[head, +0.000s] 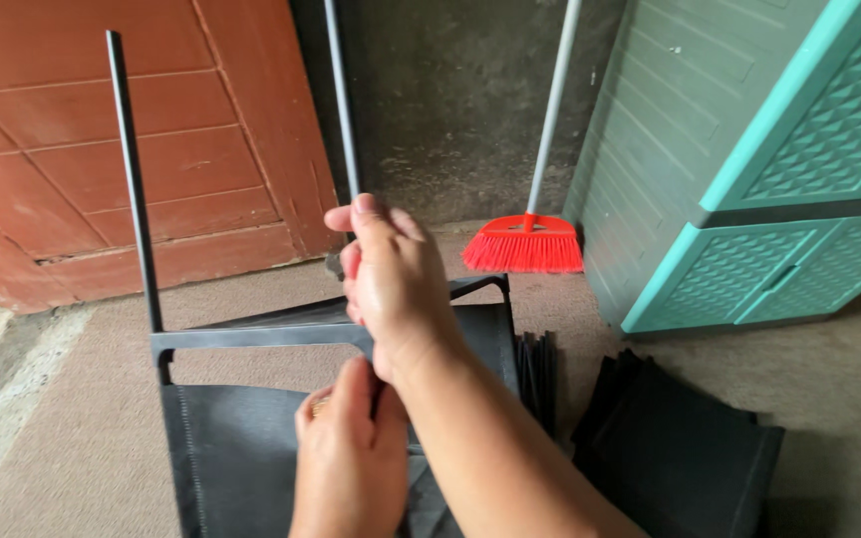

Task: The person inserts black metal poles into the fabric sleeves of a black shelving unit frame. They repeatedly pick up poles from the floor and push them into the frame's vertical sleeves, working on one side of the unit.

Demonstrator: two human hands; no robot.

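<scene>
My right hand [391,284] is closed around a thin upright grey rod [342,100], just above the point where it meets a dark horizontal frame bar [251,339]. Directly below it, my left hand [351,448] has its fingers closed at the bar's joint, against the dark grey fabric shelf panel [231,458] stretched under the bar. A second upright rod [132,179] stands at the frame's left corner. The joint itself is hidden by my hands.
A bundle of spare dark rods [538,369] lies on the floor to the right, beside a pile of folded dark fabric panels [680,448]. A red broom [525,244] leans on the concrete wall. A teal cabinet [749,149] stands right, a red-brown door [102,130] left.
</scene>
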